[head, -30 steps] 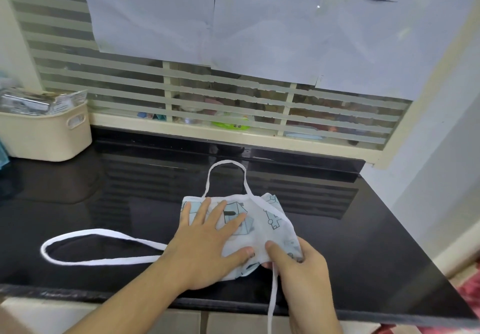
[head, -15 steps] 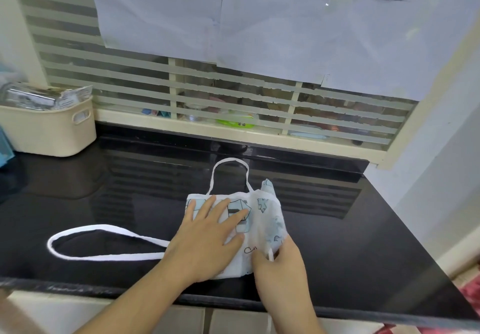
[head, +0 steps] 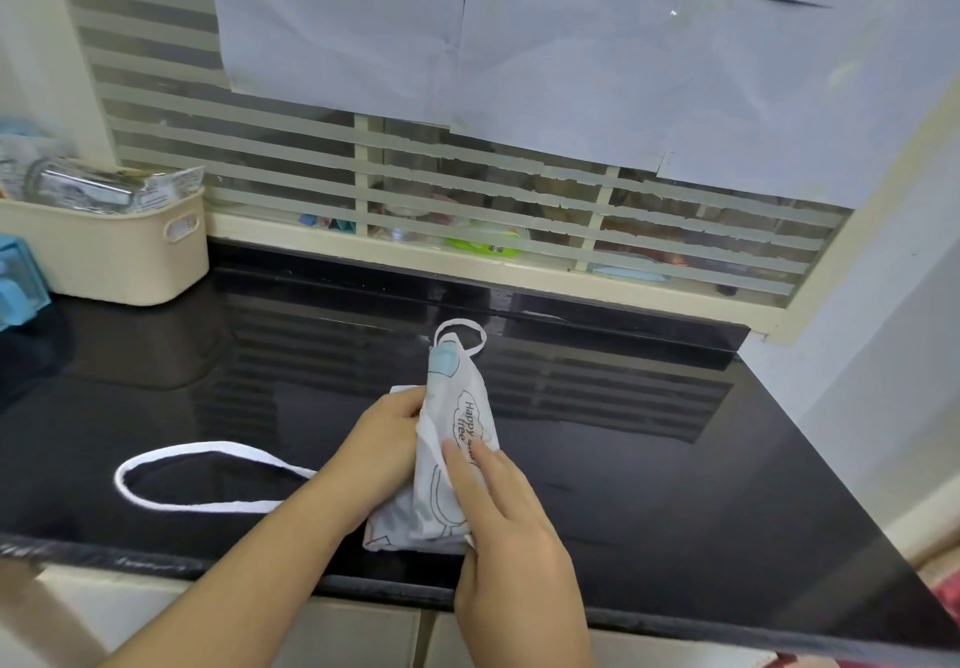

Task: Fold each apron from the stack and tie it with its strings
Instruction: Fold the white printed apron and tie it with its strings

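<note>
A white apron (head: 449, 439) with blue printed pictures and the words "Happy" and "free" lies folded into a narrow bundle on the black countertop (head: 649, 459). My left hand (head: 384, 452) grips the bundle's left edge, fingers curled round the cloth. My right hand (head: 506, 522) presses flat on the bundle's top with straight fingers. A small neck loop (head: 470, 329) sticks out at the bundle's far end. One long white string (head: 182, 480) runs out to the left in a loop on the counter.
A cream basket (head: 130, 252) with packets stands at the back left, beside a blue object (head: 15, 283) at the left edge. A slatted window (head: 467, 189) with paper sheets taped over it lines the back. The counter's front edge is close to my wrists.
The right flap of the apron was folded over to the left, making a narrower bundle. My left hand went from pressing flat on top to gripping the left edge. My right hand now lies on top.
</note>
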